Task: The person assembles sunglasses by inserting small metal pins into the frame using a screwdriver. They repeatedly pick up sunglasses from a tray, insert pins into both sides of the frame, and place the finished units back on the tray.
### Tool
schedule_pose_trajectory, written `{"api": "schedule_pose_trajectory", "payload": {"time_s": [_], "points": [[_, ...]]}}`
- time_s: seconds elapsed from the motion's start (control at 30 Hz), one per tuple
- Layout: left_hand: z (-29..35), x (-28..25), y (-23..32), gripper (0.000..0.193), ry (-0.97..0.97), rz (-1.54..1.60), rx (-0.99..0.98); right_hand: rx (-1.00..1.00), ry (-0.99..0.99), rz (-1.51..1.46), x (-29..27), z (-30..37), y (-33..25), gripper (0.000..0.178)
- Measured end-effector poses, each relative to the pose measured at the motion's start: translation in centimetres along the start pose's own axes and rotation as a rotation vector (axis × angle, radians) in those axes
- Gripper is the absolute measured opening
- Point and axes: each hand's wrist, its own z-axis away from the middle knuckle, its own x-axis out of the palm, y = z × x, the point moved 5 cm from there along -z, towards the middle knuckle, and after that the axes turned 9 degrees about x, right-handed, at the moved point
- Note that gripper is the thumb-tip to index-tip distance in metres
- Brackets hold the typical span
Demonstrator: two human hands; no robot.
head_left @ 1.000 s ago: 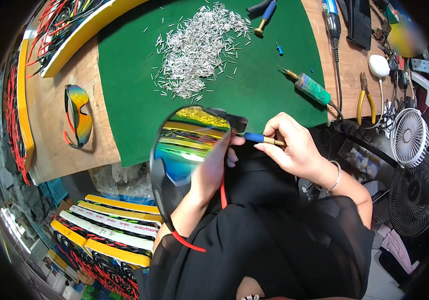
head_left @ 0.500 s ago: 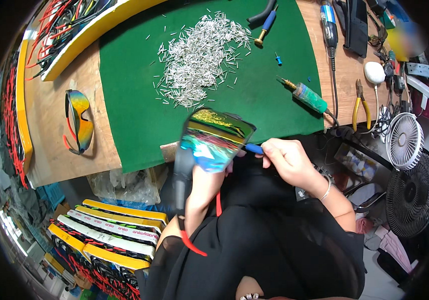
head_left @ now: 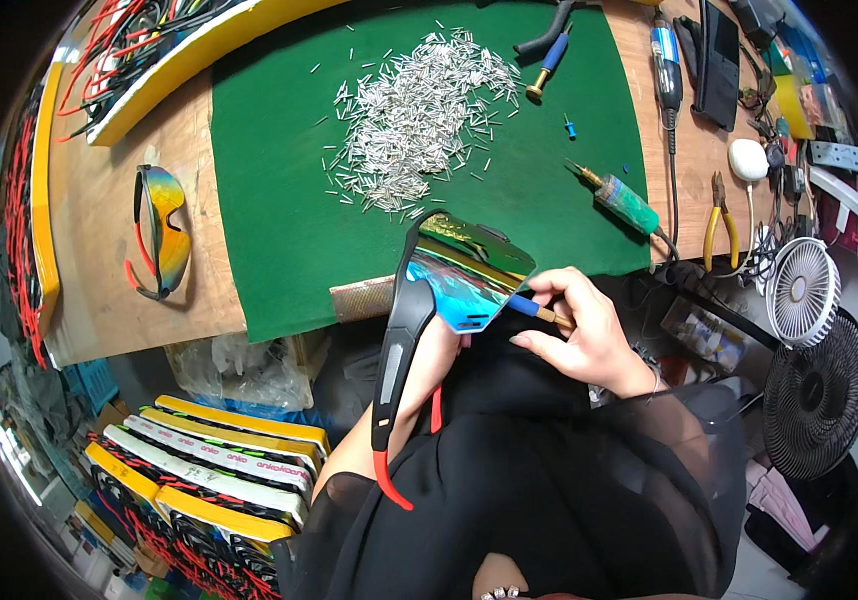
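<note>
My left hand [head_left: 437, 345] grips a pair of wraparound sunglasses [head_left: 469, 262] with a mirrored lens, black frame and red-tipped temples. The lens hides most of its fingers. To the right, my right hand [head_left: 589, 335] holds a slim blue-and-tan hand tool [head_left: 525, 305] between thumb and fingers. The tool points at the lens's lower right side, and its tip is hidden there. Beyond both hands, a heap of small silvery pins [head_left: 419, 120] lies on a green mat [head_left: 279, 240].
A second pair of mirrored sunglasses [head_left: 164, 235] lies at left. A green-handled soldering iron [head_left: 624, 203], yellow-handled pliers [head_left: 719, 222] and another blue-handled tool [head_left: 549, 65] lie at right. Fans [head_left: 802, 290] stand at far right. Yellow-edged trays of glasses [head_left: 239, 425] stand lower left.
The sunglasses have shifted right and tilted. My right hand's fingers have spread along the tool, exposing its tan end. The whole view has also shifted slightly.
</note>
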Motion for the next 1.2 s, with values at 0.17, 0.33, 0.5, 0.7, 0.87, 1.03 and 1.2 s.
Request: {"api": "schedule_pose_trajectory", "payload": {"time_s": [0.17,0.33,0.5,0.7,0.87,1.03,1.2], "points": [[-0.1,0.4,1.5,0.023,-0.051,-0.021,0.092,-0.067,-0.076,0.057,0.5,-0.1,1.1,0.024],[-0.2,-0.5,-0.6,0.025,-0.025,-0.114,-0.031,0.055,-0.018,0.014,0.1,0.3,0.2,0.022],[0.1,0.2,1.0,0.025,-0.054,-0.04,0.011,-0.091,0.013,0.146,0.3,0.2,-0.1,0.02],[0.0,0.4,1.1,0.024,-0.033,-0.045,0.028,-0.022,-0.059,0.027,0.5,0.3,0.9,0.011],[0.1,0.6,1.4,0.023,-0.02,0.005,0.027,-0.037,0.114,0.082,0.0,0.1,-0.3,0.01],[0.1,0.7,1.5,0.022,-0.028,0.017,0.038,-0.047,-0.035,0.073,0.4,0.2,0.6,0.017],[0.0,0.8,1.8,0.023,-0.039,0.018,0.032,0.0,0.049,0.031,0.0,0.2,-0.1,0.016]]}}
